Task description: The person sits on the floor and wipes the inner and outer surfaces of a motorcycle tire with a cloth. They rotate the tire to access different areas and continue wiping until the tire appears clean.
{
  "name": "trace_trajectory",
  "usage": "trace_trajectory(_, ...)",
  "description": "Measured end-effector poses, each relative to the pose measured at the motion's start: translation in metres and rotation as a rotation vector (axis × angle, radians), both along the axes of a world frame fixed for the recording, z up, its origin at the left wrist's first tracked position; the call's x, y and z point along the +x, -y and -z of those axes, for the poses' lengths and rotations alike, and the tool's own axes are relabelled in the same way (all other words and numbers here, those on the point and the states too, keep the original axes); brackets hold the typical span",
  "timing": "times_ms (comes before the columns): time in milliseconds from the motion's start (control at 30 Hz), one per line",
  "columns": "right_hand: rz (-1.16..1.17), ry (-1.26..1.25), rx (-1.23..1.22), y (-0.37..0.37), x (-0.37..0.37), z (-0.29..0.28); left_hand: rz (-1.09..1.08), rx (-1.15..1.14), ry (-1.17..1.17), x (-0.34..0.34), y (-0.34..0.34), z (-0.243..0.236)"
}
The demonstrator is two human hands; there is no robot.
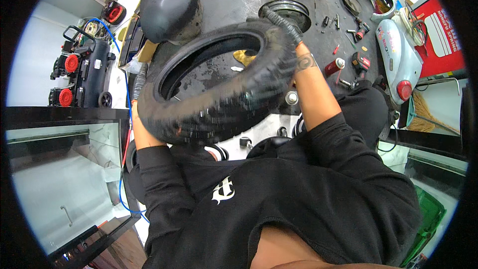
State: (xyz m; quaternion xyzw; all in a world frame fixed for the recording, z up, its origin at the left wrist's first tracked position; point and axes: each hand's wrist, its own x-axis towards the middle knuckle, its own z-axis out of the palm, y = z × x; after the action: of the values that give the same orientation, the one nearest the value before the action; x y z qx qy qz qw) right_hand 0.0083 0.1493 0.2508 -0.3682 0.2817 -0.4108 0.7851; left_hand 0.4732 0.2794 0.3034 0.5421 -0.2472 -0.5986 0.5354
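A black tyre point(219, 114), off its wheel, is held up tilted before me between my two gloved hands; its tread is smeared by motion. My left hand point(140, 83), in a dark grey glove, is closed on the tyre's left side, its fingers mostly hidden. At the far right side, my right hand point(283, 24), gloved alike, grips the tyre over its outer edge. Just beyond that hand a bare metal wheel rim point(294, 11) lies on the dark work surface. Through the tyre's opening shows a yellow cloth-like piece point(244, 58).
A black scooter seat point(169, 7) stands at the far left. On the right lie a cordless drill point(360, 64), a red spray can point(334, 67), loose tools and a pale scooter body panel point(398, 60). An air compressor point(82, 72) with a blue hose point(117, 45) is on the left.
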Motion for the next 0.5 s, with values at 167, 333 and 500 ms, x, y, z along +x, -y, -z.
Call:
trace_trajectory(167, 0.292, -0.245, -0.816, 0.0, -0.024, -0.109, -0.16, -0.372, 0.173, -0.023, 0.01, -0.104)
trace_trajectory(333, 0.51, -0.868, -1.039, -0.02, -0.046, -0.098, -0.323, -0.818, 0.613, -0.078, -0.01, -0.147)
trace_trajectory(500, 0.153, -1.191, -0.933, 0.027, -0.044, 0.039, -0.459, -1.039, 0.779, -0.076, -0.025, -0.122)
